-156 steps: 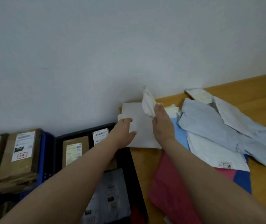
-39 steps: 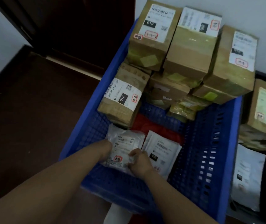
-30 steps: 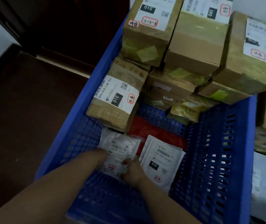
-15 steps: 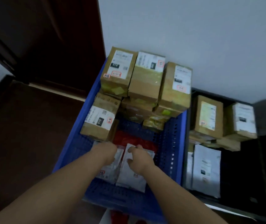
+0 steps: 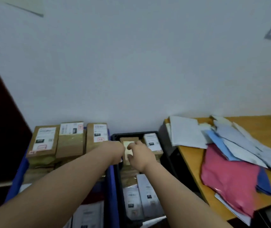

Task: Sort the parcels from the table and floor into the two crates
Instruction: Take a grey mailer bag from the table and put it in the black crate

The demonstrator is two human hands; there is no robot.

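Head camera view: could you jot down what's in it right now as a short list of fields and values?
blue crate: left; cardboard boxes stacked at its far end
black crate: right of the blue one; holds boxes and white mailers
table: far right; pink bag and pale mailers piled on it
left hand: above the crates, apparently empty
right hand: over the black crate, apparently empty

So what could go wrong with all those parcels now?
Two things, maybe. The pink bag and the envelopes under it hang over the table edge, so they might slide to the floor. And the boxes in the blue crate stand well above its rim, so a bump from either hand could tip one out.
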